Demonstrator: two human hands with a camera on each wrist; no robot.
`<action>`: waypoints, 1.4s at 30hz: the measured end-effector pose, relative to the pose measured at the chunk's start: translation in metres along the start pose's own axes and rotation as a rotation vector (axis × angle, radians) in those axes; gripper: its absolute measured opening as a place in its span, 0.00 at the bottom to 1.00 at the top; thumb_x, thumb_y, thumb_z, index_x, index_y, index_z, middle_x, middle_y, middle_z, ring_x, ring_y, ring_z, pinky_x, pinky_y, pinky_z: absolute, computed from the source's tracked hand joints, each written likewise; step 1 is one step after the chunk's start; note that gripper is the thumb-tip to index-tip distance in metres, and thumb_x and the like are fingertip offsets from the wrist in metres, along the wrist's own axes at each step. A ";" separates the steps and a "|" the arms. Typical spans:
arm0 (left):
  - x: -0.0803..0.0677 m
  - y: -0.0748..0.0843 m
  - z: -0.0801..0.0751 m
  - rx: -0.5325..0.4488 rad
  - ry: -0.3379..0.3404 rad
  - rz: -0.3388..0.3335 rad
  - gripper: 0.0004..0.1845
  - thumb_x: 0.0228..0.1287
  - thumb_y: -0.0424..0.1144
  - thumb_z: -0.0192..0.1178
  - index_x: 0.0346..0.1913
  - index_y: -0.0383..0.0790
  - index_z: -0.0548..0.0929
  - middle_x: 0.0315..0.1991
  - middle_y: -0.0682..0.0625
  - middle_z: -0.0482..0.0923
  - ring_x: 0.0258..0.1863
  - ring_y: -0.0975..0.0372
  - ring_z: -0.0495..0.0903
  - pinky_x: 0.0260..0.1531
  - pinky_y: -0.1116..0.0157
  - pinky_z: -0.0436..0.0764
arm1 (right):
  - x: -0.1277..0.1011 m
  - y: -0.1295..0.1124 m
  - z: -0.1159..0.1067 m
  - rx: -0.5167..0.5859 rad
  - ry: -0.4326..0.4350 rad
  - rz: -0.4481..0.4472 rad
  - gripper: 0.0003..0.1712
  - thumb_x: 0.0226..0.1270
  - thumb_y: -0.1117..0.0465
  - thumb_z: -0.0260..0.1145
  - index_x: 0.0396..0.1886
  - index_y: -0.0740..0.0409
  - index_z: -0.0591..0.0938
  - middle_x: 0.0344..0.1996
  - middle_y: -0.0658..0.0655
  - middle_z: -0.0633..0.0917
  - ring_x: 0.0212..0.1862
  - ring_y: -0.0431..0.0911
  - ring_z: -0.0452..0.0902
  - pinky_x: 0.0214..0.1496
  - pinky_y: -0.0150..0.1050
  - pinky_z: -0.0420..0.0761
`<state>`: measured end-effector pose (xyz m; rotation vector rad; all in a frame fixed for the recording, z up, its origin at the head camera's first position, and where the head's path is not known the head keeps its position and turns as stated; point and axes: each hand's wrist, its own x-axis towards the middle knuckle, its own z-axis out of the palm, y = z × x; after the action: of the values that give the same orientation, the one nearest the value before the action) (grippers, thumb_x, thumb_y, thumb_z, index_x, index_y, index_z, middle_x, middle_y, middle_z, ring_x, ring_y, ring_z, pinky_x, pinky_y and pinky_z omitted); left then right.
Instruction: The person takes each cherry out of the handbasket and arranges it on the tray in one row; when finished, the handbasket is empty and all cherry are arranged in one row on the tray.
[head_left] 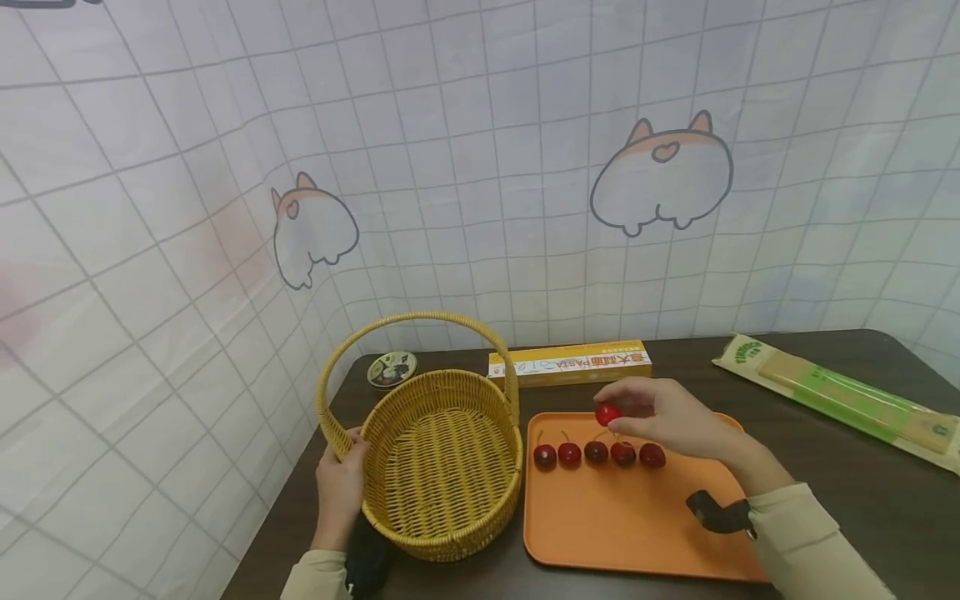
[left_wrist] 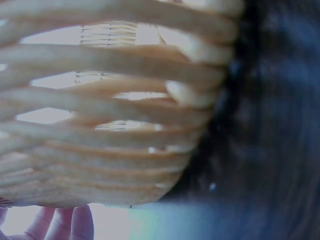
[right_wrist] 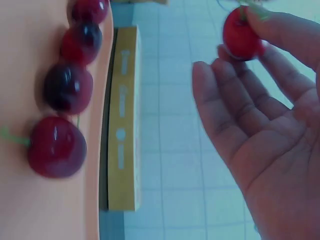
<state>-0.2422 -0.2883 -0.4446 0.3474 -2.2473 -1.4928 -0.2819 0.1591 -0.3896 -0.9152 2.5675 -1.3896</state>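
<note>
My right hand (head_left: 660, 414) is raised over the orange tray (head_left: 622, 533), pinching a red cherry (head_left: 607, 413) between thumb and finger. In the right wrist view the held cherry (right_wrist: 242, 33) has a green stem at the thumb, and the other fingers are spread away from it. Below it, several dark red cherries (head_left: 596, 452) lie in a row across the tray's far half, some with stems up. My left hand (head_left: 341, 483) grips the left rim of a round yellow wicker basket (head_left: 450, 475), beside the foot of its tall handle. The basket's inside shows only bare weave.
Behind the tray lies a long yellow and white pasta box (head_left: 573, 364). A round flat tin (head_left: 392, 369) sits behind the basket on the left. Toward the right edge of the dark table (head_left: 832, 467) is a green pasta packet (head_left: 840, 392). A grid-patterned curtain (head_left: 480, 167) hangs behind.
</note>
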 end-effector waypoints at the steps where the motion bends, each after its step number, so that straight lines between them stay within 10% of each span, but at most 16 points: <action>1: 0.000 0.000 0.000 0.000 0.002 0.000 0.18 0.73 0.43 0.50 0.57 0.36 0.78 0.52 0.37 0.78 0.42 0.51 0.76 0.38 0.64 0.74 | -0.001 0.002 -0.003 -0.011 -0.009 0.003 0.21 0.64 0.53 0.69 0.55 0.52 0.79 0.46 0.50 0.85 0.48 0.44 0.82 0.45 0.36 0.80; 21: 0.003 -0.003 0.002 -0.006 0.017 -0.001 0.14 0.71 0.40 0.51 0.51 0.35 0.78 0.54 0.39 0.78 0.43 0.52 0.75 0.38 0.66 0.73 | -0.024 0.052 -0.043 -0.138 0.014 0.101 0.21 0.64 0.52 0.69 0.55 0.55 0.81 0.46 0.49 0.85 0.49 0.43 0.78 0.48 0.35 0.77; 42: 0.000 0.000 0.002 -0.003 0.023 0.001 0.14 0.71 0.39 0.51 0.51 0.35 0.79 0.54 0.39 0.79 0.45 0.52 0.76 0.39 0.66 0.74 | -0.041 0.090 -0.045 0.005 -0.106 0.200 0.23 0.62 0.62 0.69 0.54 0.68 0.78 0.47 0.60 0.82 0.39 0.45 0.80 0.35 0.37 0.80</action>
<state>-0.2431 -0.2869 -0.4448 0.3603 -2.2275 -1.4839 -0.3055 0.2509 -0.4420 -0.6887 2.4964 -1.2570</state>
